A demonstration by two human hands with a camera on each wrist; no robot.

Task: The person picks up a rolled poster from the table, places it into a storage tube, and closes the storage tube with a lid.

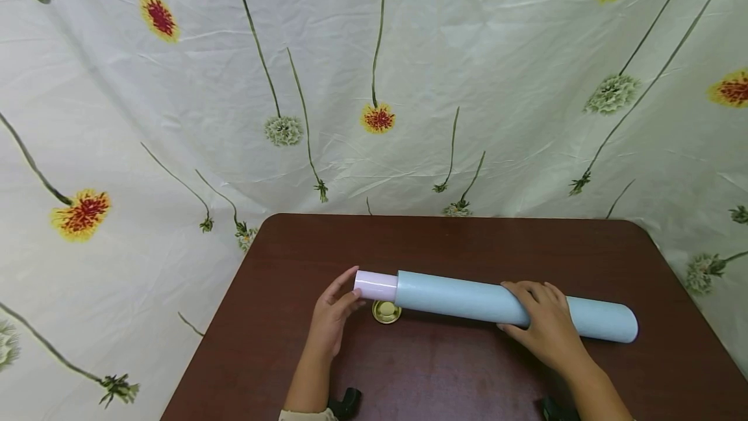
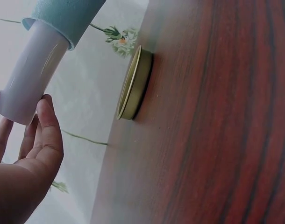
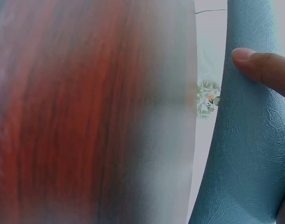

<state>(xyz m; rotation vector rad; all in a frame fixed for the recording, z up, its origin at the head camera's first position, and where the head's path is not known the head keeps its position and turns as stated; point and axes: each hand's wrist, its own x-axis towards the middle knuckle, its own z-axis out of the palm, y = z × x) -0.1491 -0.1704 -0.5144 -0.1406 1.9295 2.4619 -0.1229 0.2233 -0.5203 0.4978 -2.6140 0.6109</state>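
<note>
Around a long, light-blue cylinder (image 1: 452,295) with a creased, leather-like covering, grips with the right hand (image 1: 542,322), thumb on the near side and fingers draped over the top, closer to the cylinder's right end. At the cylinder's left end, pinches a smooth, glossy lilac tube (image 1: 376,286) between thumb and curved fingers of the left hand (image 1: 332,314), with the narrower tube projecting from the cylinder's wider open mouth. Holds the cylinder's left end above a dark reddish-brown wood-grain table (image 1: 327,239), its right end angled nearer the person, and shows plain, single-coloured surfaces on both cylinder and tube. Below the cylinder's left end, on the near side, catches a shallow, round, gold-coloured dish (image 1: 387,312) with a raised rim, resting on the tabletop. Behind the cylinder, carries printed pictures on a creased white cloth (image 1: 502,51): red-and-yellow blooms, pale green puffs and long green stems. Nearer the person than the cylinder, includes a cream sleeve cuff (image 1: 306,416) and a black curved piece (image 1: 349,403) beside the left wrist.
</note>
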